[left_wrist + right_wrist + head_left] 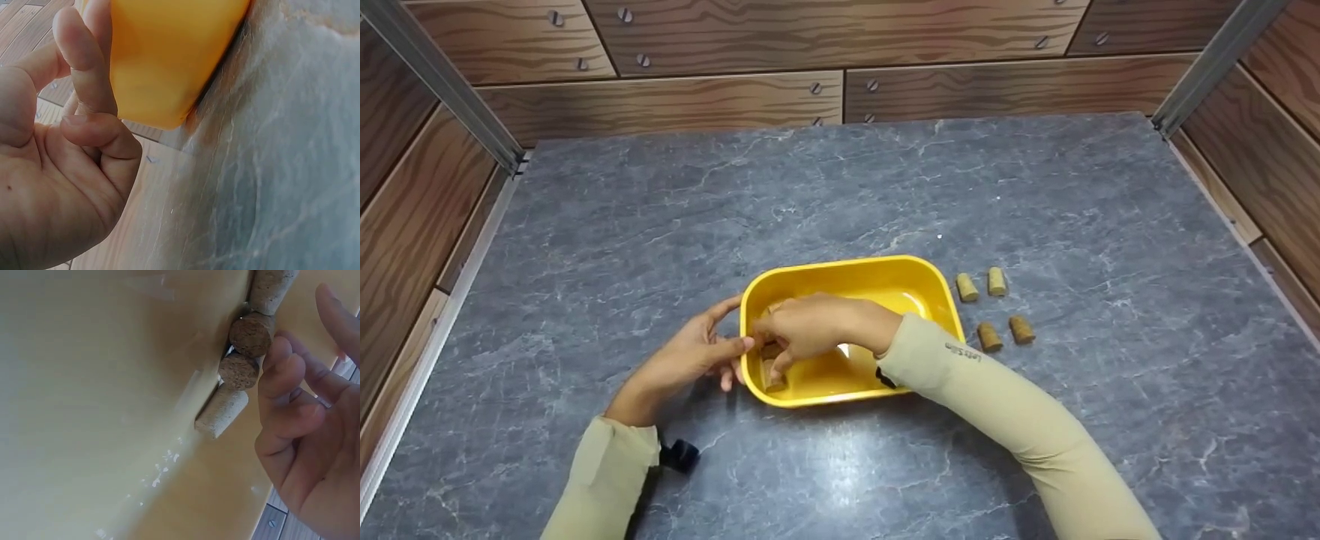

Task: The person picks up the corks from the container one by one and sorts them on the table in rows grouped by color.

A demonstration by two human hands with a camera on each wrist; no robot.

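A yellow plastic tub (877, 390) sits on the grey marbled surface. My left hand (690, 356) grips its left wall, thumb tip at the rim, the other fingers outside. The left wrist view shows those fingers bent beside the tub wall (163, 67). Inside the tub, my right hand (810, 326) reaches to the left end. In the right wrist view, a row of corks lies along the tub wall: a pale cork (222, 410), two darker corks (251, 334) end-on, and another pale cork (273, 289). My right fingertips (284, 363) are right at the darker corks, the thumb apart.
Right of the tub stand two pale corks (997, 281) and two brown corks (1021, 330) on the tabletop (660, 210). Wood-patterned panels (735, 105) enclose the back and sides. A black wrist device (681, 455) is at the left sleeve.
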